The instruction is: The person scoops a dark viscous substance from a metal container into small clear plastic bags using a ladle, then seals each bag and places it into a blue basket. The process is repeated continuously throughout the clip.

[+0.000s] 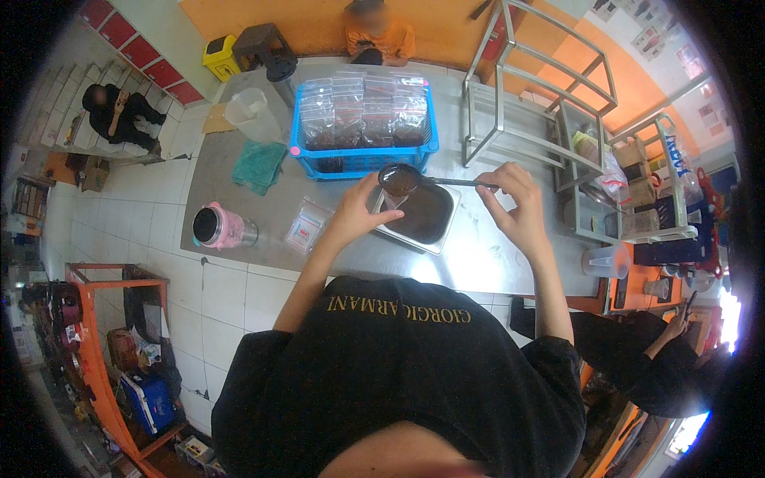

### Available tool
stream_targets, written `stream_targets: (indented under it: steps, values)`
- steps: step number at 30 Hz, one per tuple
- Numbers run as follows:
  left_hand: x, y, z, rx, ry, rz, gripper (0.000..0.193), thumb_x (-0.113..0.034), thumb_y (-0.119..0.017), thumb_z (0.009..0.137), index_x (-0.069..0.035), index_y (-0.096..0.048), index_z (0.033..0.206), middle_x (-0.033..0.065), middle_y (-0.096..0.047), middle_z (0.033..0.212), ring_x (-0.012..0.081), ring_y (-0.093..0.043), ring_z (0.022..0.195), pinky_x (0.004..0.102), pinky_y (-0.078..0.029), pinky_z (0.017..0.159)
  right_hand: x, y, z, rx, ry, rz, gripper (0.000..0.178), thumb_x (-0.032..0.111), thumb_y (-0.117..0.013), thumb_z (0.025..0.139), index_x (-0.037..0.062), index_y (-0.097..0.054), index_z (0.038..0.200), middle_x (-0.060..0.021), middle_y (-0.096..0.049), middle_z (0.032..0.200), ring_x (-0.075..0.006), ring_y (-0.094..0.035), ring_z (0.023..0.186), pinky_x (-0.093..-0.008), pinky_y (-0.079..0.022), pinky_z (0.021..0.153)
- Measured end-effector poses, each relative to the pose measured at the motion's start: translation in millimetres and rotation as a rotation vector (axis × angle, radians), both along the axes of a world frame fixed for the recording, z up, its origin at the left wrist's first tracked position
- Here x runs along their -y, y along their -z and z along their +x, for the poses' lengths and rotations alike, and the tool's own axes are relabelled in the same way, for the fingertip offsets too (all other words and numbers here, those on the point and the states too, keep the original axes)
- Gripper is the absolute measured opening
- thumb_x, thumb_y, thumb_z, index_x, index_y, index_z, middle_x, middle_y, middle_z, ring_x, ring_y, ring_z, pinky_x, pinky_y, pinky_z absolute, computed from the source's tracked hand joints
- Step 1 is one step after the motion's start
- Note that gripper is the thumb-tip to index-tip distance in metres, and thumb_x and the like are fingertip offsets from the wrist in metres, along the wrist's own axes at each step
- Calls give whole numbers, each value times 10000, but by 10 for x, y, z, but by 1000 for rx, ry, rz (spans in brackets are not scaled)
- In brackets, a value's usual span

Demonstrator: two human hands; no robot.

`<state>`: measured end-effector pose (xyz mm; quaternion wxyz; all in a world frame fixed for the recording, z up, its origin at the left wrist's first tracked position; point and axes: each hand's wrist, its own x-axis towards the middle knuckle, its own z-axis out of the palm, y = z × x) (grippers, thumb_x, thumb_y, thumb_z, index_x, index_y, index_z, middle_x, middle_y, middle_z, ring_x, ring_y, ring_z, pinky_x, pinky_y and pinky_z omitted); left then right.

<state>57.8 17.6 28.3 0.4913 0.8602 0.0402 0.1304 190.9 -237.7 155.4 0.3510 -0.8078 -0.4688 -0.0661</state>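
Observation:
In my right hand (514, 203) is the handle of a black ladle (400, 180), pinched between thumb and fingers. Its bowl, with dark brown stuff in it, sits over the far left part of a steel pan (451, 227) that holds more of the same brown stuff. My left hand (357, 213) grips a small clear plastic bag (394, 204) just under the ladle's bowl; the bag's mouth is partly hidden by the bowl. To the left of that hand lies a pile of flat clear zip bags (308, 225) on the steel table (494, 263).
Beyond the pan stands a blue basket (362, 162) with several filled zip bags. A pink tumbler (227, 227), green cloth (259, 167), clear pitcher (253, 115) and dark lidded container (281, 80) are at the left. A metal rack (498, 119) stands far right; a person (390, 40) sits opposite.

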Motion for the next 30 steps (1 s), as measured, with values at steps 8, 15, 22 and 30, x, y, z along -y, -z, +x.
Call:
stream_targets:
  steps: [8,15,22,30]
  values:
    - [-20,-44,-24,-79,-35,47,798,-372,-878,706,2,-518,1312,191,-655,1189,305,-652,1074,409,-515,908,14,44,37,102,10,35,125,103,-740,797,103,-734,922,-49,-636,878,-224,-598,857,-369,-431,771]
    - [-17,-117,12,68,37,-91,753,-298,-877,716,-13,-533,1322,179,-676,1151,284,-676,1004,381,-533,872,6,181,69,275,-16,-22,165,88,-758,767,127,-746,927,-38,-619,877,-213,-591,869,-363,-433,783]
    - [-23,-3,11,80,1,-102,729,-266,-877,713,-25,-538,1312,154,-700,1084,280,-688,958,388,-541,870,-1,339,56,8,22,-47,111,127,-730,832,77,-729,932,-64,-623,816,-209,-579,763,-331,-440,721]
    - [-42,42,-33,121,-29,-4,418,-191,-829,754,-43,-634,1093,117,-566,1252,255,-659,1037,374,-520,914,123,748,114,-613,82,-191,186,196,-623,953,33,-705,987,-119,-692,875,-167,-602,747,-327,-469,673]
